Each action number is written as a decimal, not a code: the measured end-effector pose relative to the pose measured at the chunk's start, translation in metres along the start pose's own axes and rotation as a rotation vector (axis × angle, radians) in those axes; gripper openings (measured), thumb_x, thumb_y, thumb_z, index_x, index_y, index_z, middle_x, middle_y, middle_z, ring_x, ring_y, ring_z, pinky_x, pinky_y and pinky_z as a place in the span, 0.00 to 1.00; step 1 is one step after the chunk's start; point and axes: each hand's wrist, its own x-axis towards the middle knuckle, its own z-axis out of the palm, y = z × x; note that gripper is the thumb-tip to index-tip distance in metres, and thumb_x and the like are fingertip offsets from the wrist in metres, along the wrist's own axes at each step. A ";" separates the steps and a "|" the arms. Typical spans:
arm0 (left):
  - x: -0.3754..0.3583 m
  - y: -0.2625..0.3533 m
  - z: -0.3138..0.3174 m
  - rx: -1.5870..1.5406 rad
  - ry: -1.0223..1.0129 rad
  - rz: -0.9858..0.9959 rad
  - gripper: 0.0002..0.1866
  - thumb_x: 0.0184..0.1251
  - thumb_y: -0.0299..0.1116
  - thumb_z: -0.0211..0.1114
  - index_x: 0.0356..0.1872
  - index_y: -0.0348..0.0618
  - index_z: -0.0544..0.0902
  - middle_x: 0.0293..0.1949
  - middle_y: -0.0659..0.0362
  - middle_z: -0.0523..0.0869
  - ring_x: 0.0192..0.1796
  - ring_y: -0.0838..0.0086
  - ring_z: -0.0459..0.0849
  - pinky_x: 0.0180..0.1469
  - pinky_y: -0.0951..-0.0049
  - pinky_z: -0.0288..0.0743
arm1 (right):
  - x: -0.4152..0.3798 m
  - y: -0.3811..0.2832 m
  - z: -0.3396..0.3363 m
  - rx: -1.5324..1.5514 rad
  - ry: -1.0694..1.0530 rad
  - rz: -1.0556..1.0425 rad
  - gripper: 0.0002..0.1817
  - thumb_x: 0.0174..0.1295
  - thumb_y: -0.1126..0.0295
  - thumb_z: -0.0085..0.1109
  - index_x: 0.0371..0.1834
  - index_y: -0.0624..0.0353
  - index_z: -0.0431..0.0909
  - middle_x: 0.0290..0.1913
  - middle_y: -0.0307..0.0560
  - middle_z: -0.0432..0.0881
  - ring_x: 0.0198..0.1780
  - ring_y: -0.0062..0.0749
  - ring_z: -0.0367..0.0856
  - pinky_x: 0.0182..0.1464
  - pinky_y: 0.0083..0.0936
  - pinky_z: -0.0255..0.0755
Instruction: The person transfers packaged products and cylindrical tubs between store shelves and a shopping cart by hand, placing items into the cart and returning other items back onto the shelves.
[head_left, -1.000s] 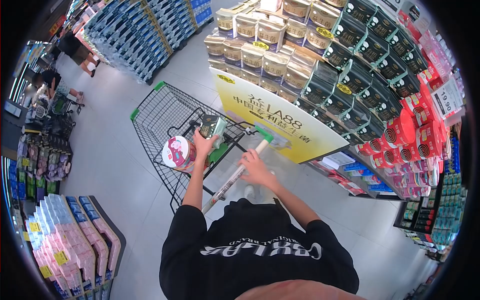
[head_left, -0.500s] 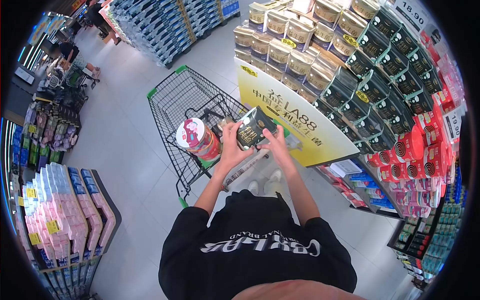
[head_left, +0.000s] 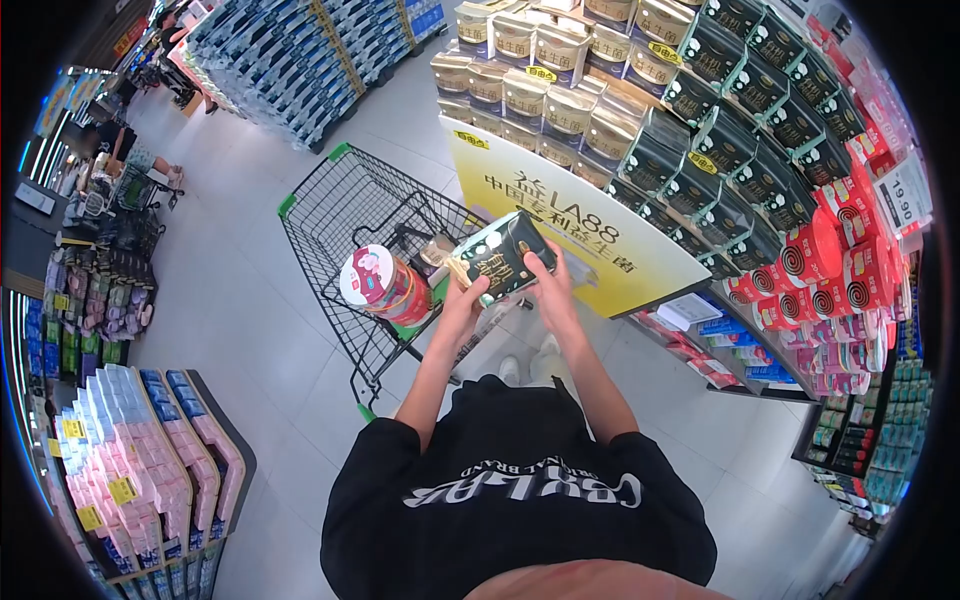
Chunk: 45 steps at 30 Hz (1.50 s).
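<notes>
A dark green pack of sanitary pads (head_left: 508, 250) with gold lettering is held up in both hands, its printed face towards me. My left hand (head_left: 461, 312) grips the lower left end, thumb on the front. On the right end, my right hand (head_left: 550, 290) holds it with the thumb across the face. Just beyond the pack stands a shopping cart (head_left: 310, 225). A round tub with a white-and-pink lid (head_left: 368, 275) sits at the cart's near end, and a small brownish item (head_left: 437, 250) beside it is partly hidden by the pack.
A tiered display of gold packs (head_left: 545, 100) and dark green packs (head_left: 740, 140) rises at right behind a yellow sign board (head_left: 560, 220). Red packages (head_left: 810, 255) are farther right. Pink packs (head_left: 110, 470) are stacked lower left. A person (head_left: 120, 145) is at far left.
My left hand has shifted from the pack's upper left side to its lower left end. The pack is turned, showing more of its front. The view has swung slightly.
</notes>
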 end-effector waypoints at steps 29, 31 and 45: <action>0.006 0.005 0.002 -0.110 -0.062 -0.032 0.31 0.67 0.31 0.62 0.68 0.43 0.58 0.61 0.56 0.73 0.62 0.71 0.74 0.63 0.68 0.68 | -0.005 -0.008 -0.001 0.028 -0.105 0.013 0.22 0.68 0.60 0.56 0.60 0.56 0.64 0.51 0.44 0.76 0.45 0.26 0.79 0.38 0.29 0.78; 0.006 0.006 0.003 -0.108 -0.062 -0.037 0.31 0.67 0.31 0.61 0.68 0.43 0.58 0.61 0.56 0.73 0.62 0.71 0.74 0.64 0.68 0.68 | -0.005 -0.009 -0.002 0.023 -0.092 0.013 0.22 0.68 0.60 0.56 0.60 0.56 0.64 0.51 0.44 0.75 0.45 0.26 0.79 0.38 0.29 0.78; 0.006 0.004 0.015 -0.060 -0.063 -0.034 0.28 0.68 0.37 0.60 0.66 0.41 0.62 0.60 0.56 0.75 0.60 0.69 0.77 0.62 0.64 0.72 | -0.011 -0.021 -0.002 -0.012 -0.054 0.012 0.21 0.71 0.61 0.51 0.62 0.57 0.62 0.54 0.44 0.74 0.49 0.26 0.77 0.42 0.33 0.77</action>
